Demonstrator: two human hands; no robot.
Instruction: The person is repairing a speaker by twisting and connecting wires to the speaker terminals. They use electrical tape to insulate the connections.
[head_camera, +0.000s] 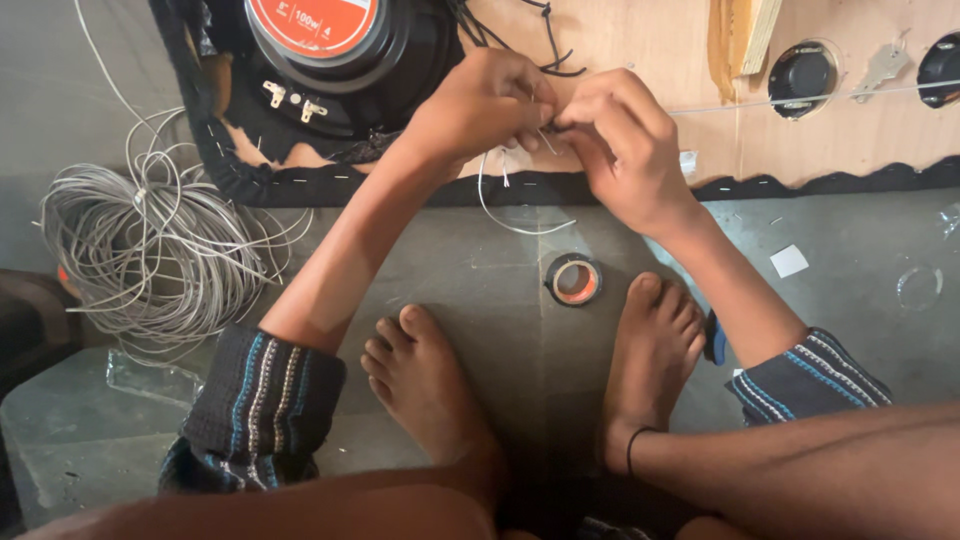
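Lying loose at far left on the grey floor (480, 290), a tangled coil of pale wire (150, 245). Beside it, round black speaker (330, 50) set in a flat wooden board (640, 60). Left hand (480, 105) and right hand (625, 145) meeting over the board's edge, fingertips pinching thin white wire ends (510, 180). Below, black tape roll (574, 279), orange inside.

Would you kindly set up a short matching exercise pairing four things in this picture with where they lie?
1. tape roll
2. wire coil
3. big speaker
4. white scrap

a. on the floor at far left
b. mounted in the board, top left
c. between the two feet
d. on the floor right of the right forearm

Pairs: 1-c, 2-a, 3-b, 4-d
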